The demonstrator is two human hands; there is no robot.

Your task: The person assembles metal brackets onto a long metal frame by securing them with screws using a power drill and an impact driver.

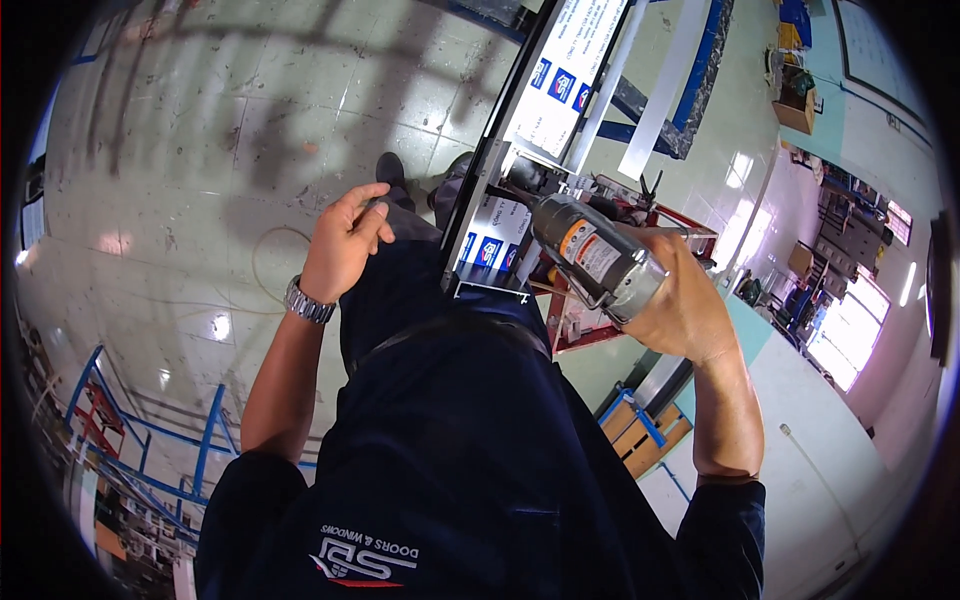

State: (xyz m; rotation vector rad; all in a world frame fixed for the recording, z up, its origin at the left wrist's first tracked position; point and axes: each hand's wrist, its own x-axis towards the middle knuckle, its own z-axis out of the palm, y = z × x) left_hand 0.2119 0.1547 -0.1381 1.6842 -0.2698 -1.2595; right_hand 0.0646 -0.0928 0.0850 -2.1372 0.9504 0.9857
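Right across the near end of the frame point(540, 132) lies the nose of one power tool point(598, 253), its body slanting out to the frame's right; whether the nose touches the frame cannot be told. One right hand point(685, 300), right of the frame, is wrapped firmly around the tool's rear end. One left hand point(347, 240), left of the frame and well apart from it, has its fingers loosely bent; whether something small sits between thumb and fingertips cannot be told. One watch point(309, 301) circles that wrist, and two shoes point(391, 172) show just left of the frame. Two groups of three blue patches are visible along the frame, with printing in blue and white; the tool bears an orange-and-white label with fine print, and the shirt point(450, 430), below the frame, a white-lettered emblem with a red stripe. Smooth, shiny film covers the frame's long, straight, dark-edged face. The tool is a grey, rounded cylinder with a bent metal bar along it; the watch has a metal link band. One red metal cart point(588, 339) stands right of the frame, partly under the tool, and glossy pale tiles pave the floor point(180, 150) to the frame's left.
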